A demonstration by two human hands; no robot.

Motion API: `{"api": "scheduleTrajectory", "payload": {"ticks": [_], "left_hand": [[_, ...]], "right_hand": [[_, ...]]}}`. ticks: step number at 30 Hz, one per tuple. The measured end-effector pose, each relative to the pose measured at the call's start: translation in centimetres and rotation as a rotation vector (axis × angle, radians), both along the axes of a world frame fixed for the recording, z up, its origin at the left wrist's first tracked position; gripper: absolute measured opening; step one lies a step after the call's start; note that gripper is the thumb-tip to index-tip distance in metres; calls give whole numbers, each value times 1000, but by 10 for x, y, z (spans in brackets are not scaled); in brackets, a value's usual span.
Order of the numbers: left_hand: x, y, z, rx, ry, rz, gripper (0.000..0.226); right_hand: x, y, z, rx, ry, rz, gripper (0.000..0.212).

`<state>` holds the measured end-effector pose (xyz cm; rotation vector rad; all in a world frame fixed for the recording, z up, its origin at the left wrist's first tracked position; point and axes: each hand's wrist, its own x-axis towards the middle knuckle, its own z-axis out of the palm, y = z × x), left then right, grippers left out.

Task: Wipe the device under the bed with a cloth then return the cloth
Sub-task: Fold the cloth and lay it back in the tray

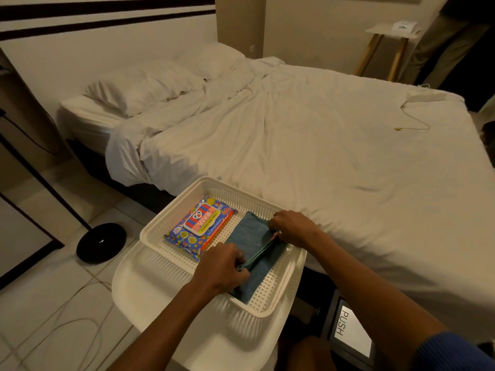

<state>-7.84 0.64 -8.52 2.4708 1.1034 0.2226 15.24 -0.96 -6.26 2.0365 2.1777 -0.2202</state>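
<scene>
A blue ribbed sleeve is noted on the right upper arm. The forearms, left hand and right hand are seen bare.

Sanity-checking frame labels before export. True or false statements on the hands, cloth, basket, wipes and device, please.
1. The left hand and right hand both pinch the cloth. True.
2. The cloth lies on the bed. False: it lies in the basket.
3. The pack of wipes is in the basket. True.
4. The device is in the basket. False: it sits on the floor by the bed.
</scene>
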Motion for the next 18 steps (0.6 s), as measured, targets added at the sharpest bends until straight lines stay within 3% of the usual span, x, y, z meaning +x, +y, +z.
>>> {"api": "scheduleTrajectory", "payload": {"ticks": [7,10,18], "left_hand": [[-12,3,17,-99,-53,-43,13],[-17,7,18,-168,-70,-89,18],[-13,-6,23,-207,216,-298,8]], "right_hand": [[-2,-6,8,23,-34,13,13],[1,-13,12,74,-12,4,11],[-10,-26,6,3,-126,-5,16]]}}
